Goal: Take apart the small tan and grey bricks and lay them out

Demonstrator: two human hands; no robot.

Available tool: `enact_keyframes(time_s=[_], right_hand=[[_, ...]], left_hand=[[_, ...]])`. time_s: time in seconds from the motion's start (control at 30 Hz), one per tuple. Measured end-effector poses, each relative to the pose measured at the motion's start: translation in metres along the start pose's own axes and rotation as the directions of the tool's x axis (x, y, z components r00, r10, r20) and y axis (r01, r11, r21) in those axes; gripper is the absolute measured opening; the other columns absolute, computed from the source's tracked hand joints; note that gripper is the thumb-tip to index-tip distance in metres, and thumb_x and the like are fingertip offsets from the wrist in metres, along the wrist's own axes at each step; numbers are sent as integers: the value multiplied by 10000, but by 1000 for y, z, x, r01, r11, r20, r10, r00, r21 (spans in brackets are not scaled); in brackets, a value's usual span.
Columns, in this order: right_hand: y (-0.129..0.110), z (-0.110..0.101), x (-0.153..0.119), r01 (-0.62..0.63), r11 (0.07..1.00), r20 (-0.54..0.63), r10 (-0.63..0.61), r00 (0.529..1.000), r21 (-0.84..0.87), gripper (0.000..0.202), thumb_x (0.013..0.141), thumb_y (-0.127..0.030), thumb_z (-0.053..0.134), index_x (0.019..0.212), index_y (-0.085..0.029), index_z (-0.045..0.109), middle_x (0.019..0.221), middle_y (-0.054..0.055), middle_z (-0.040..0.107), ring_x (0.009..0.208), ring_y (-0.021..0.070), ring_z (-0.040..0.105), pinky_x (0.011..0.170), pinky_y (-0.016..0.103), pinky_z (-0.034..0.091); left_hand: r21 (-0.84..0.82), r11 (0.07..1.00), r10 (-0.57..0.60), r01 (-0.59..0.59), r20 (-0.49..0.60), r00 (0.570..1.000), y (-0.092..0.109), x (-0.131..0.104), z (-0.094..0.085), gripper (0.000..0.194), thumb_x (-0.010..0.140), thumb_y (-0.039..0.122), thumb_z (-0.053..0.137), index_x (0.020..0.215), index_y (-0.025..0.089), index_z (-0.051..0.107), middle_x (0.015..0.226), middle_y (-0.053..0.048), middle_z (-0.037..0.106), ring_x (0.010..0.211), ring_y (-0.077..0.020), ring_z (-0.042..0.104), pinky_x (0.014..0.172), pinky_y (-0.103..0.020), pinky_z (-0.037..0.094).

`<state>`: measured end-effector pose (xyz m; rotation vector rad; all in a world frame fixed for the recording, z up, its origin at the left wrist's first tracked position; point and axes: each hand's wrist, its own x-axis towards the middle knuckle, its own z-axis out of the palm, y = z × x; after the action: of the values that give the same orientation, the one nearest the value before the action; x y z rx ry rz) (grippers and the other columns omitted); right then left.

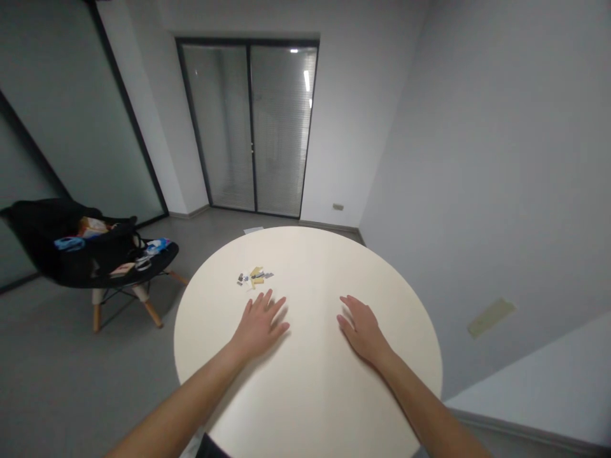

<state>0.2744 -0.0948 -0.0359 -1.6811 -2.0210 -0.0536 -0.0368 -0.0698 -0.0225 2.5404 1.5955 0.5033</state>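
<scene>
My left hand (260, 324) is over the left half of a round cream table (310, 394), palm down with its fingers spread and nothing in it. Just beyond its fingertips lies a small pile of yellow, grey and dark pieces (256, 276), too small to make out singly. My right hand (361, 327) is over the right half of the table, fingers apart and angled inward, holding nothing. A wide gap of tabletop separates the two hands.
At the left stands a black chair (38, 242) with wooden legs, bearing a black bag and several small items. A glass door (281, 127) is in the far wall. The right wall (487, 191) runs close beside the table.
</scene>
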Motion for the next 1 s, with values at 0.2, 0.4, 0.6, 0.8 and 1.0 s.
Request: enact_keyframes(time_s=[0.2, 0.4, 0.6, 0.8, 1.0], right_hand=[[-15, -18, -29, 5, 991, 104, 9, 994, -135, 479, 939, -447, 371, 1394, -302, 411, 1478, 84, 383, 1351, 301, 342, 1073, 589, 252], [-19, -33, -47, 35, 981, 166, -3, 986, -193, 506, 942, -480, 350, 1432, -354, 348, 1514, 45, 324, 1382, 310, 281, 1076, 597, 249], [-20, -23, -44, 33, 979, 236, 16, 972, -203, 535, 930, -519, 361, 1442, -367, 332, 1525, 43, 301, 1391, 329, 258, 1080, 610, 225], [-17, -23, -43, 130, 980, 366, -66, 928, -152, 577, 900, -602, 373, 1444, -444, 263, 1541, -18, 255, 1416, 321, 191, 1106, 635, 126], [-12, -19, -41, 138, 980, 368, -77, 927, -143, 549, 914, -577, 365, 1439, -466, 248, 1539, -37, 247, 1413, 327, 197, 1096, 650, 159]], left_hand=[[33, 999, -30, 28, 78, 997, 7, -30, -14, 629, 888, 635, 349, 1455, 367, 295, 1557, -99, 197, 1420, -360, 157, 1113, -580, 138], [52, 998, -26, 22, 89, 996, 3, -47, -20, 628, 886, 659, 314, 1456, 398, 267, 1565, -59, 171, 1428, -348, 127, 1116, -584, 124], [57, 997, -63, 57, 112, 992, 4, -40, -11, 634, 890, 645, 326, 1463, 384, 256, 1566, -55, 159, 1427, -355, 120, 1116, -581, 131], [50, 998, -57, 48, 177, 983, 3, -35, -10, 626, 886, 666, 304, 1453, 405, 267, 1561, -27, 166, 1432, -344, 108, 1119, -585, 112], [62, 997, -54, 43, 187, 981, 1, -31, -9, 614, 889, 660, 300, 1452, 420, 253, 1548, -2, 204, 1433, -336, 114, 1121, -589, 114]])
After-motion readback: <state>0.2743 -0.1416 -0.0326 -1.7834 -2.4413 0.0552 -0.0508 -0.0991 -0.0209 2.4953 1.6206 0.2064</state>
